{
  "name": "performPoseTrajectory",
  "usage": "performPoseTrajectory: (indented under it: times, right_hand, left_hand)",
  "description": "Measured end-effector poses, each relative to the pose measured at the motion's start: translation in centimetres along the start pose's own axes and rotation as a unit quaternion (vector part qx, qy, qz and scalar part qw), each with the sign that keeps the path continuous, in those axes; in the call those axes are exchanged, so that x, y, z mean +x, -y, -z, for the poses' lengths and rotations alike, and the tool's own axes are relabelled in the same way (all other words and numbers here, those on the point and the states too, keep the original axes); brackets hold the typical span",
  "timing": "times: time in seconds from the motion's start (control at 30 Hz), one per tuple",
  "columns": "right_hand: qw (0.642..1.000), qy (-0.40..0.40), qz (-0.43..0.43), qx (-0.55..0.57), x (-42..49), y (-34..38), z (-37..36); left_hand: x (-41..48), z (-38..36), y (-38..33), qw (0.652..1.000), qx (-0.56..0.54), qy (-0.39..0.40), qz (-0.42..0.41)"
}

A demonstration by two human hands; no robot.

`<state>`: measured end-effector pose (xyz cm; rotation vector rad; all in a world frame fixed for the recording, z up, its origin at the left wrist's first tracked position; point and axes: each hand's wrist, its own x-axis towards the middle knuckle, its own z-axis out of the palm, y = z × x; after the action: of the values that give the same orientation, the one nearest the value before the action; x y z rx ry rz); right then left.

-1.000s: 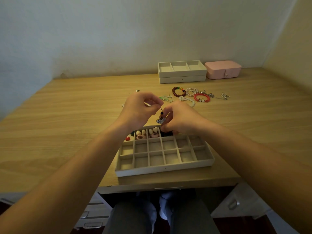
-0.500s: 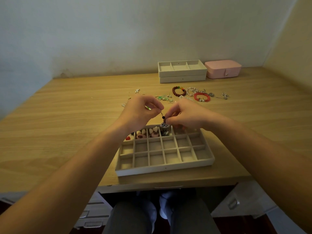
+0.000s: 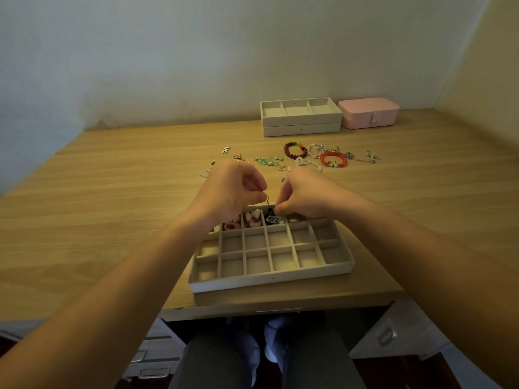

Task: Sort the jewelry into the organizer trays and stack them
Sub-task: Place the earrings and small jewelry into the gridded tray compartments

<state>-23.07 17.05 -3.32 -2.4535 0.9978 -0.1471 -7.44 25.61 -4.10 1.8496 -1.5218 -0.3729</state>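
Observation:
A cream organizer tray (image 3: 269, 279) with many small compartments lies at the desk's near edge. Its back row holds pink rings, heart-shaped pieces and a dark patterned earring (image 3: 273, 219). My left hand (image 3: 233, 189) pinches the thin wire hook of an earring just above that back-row compartment. My right hand (image 3: 303, 195) pinches the same earring at its dark bead, low over the compartment. Loose jewelry lies beyond my hands: a brown bead bracelet (image 3: 295, 150), a red bracelet (image 3: 333, 159), green pieces (image 3: 266, 161) and small earrings.
Two stacked cream trays (image 3: 300, 117) with three wide compartments on top stand at the back. A pink jewelry box (image 3: 369, 112) sits to their right. Walls close the desk at the back and right. My knees show below the desk edge.
Both hands have lowered the dangling earring toward the tray's back row; its patterned pendant now lies in the compartment.

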Motion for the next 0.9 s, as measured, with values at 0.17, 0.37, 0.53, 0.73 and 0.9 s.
performPoseTrajectory:
  times: [0.17,0.37,0.53,0.73,0.9]
  right_hand:
    - [1.0,-0.017,-0.012,-0.023,-0.2,0.4,-0.3]
    - [0.999,-0.023,-0.021,-0.022,-0.2,0.8,-1.1]
    - [1.0,0.001,0.002,-0.012,-0.3,0.2,-0.5]
    - [1.0,0.014,0.025,-0.008,-0.1,-0.5,0.3]
    - [0.999,-0.002,0.018,0.036,-0.1,-1.2,0.5]
  left_hand:
    - [0.0,-0.2,0.1,1.0,0.006,0.005,0.0]
    - [-0.3,-0.4,0.0,1.0,0.01,0.018,-0.008]
    - [-0.2,-0.6,0.1,1.0,0.006,0.02,-0.006]
    - [-0.3,-0.7,-0.2,0.999,0.02,0.032,-0.027]
    - [-0.5,-0.9,-0.2,0.994,0.08,0.046,-0.059]
